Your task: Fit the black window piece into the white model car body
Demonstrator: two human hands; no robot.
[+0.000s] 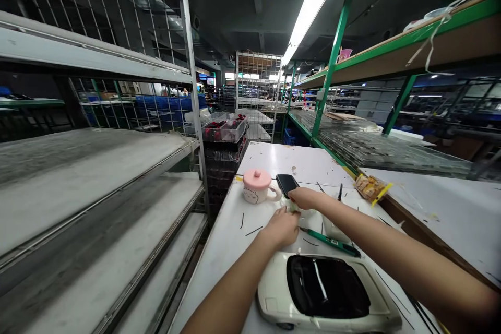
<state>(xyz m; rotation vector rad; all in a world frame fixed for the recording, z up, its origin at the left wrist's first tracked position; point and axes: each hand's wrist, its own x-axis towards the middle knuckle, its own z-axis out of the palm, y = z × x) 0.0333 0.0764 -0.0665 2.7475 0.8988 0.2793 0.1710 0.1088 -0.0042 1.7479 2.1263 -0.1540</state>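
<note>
Both my arms reach forward over a white table (230,240). My left hand (282,227) is curled, knuckles up, its fingers meeting a small pale thing (291,206) that I cannot make out. My right hand (307,198) is closed on the same pale thing from the far side, right beside a black phone (286,183). A pink-lidded mug (256,186) stands just left of the phone. A white model car body (326,292) with a dark cabin lies under my forearms at the near edge.
A green-handled tool (332,242) lies between my arms, with thin dark rods scattered on the table. A yellow snack packet (370,187) sits at the right. Grey shelving (97,167) runs along the left, green-framed shelves (332,57) along the right, and trays of red parts (225,128) stand ahead.
</note>
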